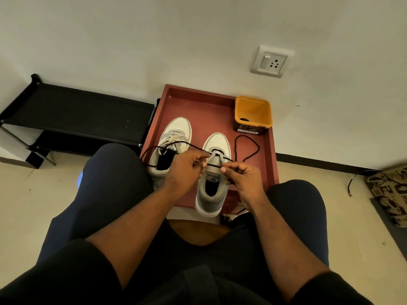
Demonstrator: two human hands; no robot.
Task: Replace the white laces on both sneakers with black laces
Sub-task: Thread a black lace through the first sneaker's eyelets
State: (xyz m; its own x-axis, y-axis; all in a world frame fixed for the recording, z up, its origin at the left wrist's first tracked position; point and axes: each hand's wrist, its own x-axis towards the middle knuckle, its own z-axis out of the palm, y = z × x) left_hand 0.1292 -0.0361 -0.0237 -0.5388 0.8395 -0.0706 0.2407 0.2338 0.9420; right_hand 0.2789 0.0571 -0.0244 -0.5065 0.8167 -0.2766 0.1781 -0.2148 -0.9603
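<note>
— Item one, the grips. What are you logging?

— Left hand (187,166) is pinching one run of the black lace (214,165); right hand (239,173) is pinching the other. Both grips are narrow, fingers curling round the cord just above the tongue of the right-side sneaker (212,183).

— Why is it being held that way?

— Likely to keep the two ends taut while they are crossing toward the next eyelets. Only the lowest eyelets, near the toe, are carrying black so far.

— Item two, the slack.

— One tail is looping out across the red tray (267,155); the other is trailing left over the second sneaker (174,142).

— And that one?

— It is still wearing its white laces (174,137), so I am judging the job well short of half.

— Item three, surroundings.

— A yellow tub (253,113) is sitting at the tray's far corner, something dark inside, perhaps a spare lace; I cannot tell. A black rack (72,111) is standing along the wall.

— Anything hidden?

— Fingertips are covering the lace tips, and the knees are cutting off the tray's near edge.
</note>
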